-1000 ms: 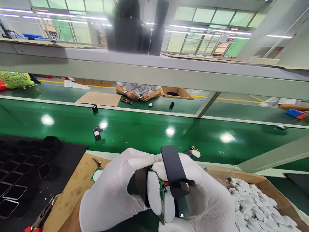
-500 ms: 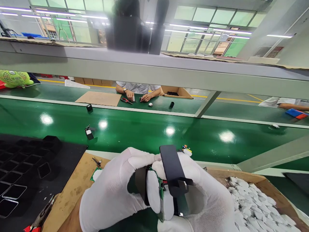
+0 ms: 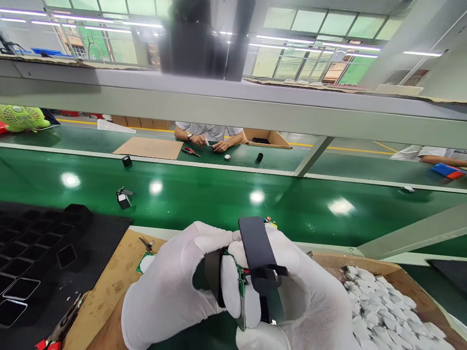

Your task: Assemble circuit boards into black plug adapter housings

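Note:
Both of my hands wear white gloves and are closed together low in the middle of the view. My left hand (image 3: 171,287) and my right hand (image 3: 306,296) grip a small black device (image 3: 257,257) with a long black strap that sticks upward. A green circuit board (image 3: 241,296) shows edge-on between my fingers, under the black part. Another small green board (image 3: 144,265) lies on the brown cardboard sheet (image 3: 109,287) just left of my left hand.
A black tray (image 3: 32,253) with square pockets sits at the left. A cardboard box (image 3: 397,277) with several small white pieces (image 3: 379,306) is at the right. Small black parts (image 3: 123,198) ride the green conveyor belt (image 3: 219,199). A person's hands (image 3: 209,142) work across the belt.
The small parts on the green belt have drifted to the left. My hands and the black device shifted slightly left and up. The person opposite moved their hands a little.

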### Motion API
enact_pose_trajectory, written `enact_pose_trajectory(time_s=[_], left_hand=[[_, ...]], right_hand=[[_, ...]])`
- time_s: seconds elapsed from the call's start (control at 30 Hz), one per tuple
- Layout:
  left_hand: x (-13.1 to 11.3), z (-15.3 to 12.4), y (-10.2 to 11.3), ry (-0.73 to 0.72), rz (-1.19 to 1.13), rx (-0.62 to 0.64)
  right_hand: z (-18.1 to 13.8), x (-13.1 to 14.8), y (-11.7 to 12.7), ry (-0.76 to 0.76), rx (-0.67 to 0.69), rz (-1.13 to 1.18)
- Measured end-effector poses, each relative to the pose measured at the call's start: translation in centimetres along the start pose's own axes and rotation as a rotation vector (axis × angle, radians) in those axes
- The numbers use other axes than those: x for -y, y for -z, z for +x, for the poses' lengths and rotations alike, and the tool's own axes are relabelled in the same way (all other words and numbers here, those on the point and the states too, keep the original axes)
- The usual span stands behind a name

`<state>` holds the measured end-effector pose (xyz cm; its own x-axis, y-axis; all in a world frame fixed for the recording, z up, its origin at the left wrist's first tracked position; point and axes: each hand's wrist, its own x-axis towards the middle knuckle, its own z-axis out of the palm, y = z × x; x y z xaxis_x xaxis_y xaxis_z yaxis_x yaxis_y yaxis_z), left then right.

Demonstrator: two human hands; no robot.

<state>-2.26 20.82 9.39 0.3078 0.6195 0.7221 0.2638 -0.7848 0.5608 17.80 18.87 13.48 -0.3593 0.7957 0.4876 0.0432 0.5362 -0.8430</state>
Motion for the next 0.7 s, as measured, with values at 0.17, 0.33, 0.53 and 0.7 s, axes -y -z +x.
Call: enact_pose_trajectory(time_s=[0.17,0.33,0.53,0.7], left_hand=[[0.03,-0.32,0.15,0.045,-0.019,0.038],[0.11,-0.17,0.1,0.017,-0.016,0.013],[0.11,0.13,0.06,-0.001,-0.007,0.004],[-0.06,0.15,0.2,0.023,-0.008,0.011]], right_hand=[[-0.07,-0.17,-0.04,0.034,0.0,0.032],[-0.08,-0.31,0.04,0.022,0.01,0.045],[0.15,0.13,0.04,0.013,-0.005,0.005],[0.15,0.01,0.13,0.011,-0.004,0.016]])
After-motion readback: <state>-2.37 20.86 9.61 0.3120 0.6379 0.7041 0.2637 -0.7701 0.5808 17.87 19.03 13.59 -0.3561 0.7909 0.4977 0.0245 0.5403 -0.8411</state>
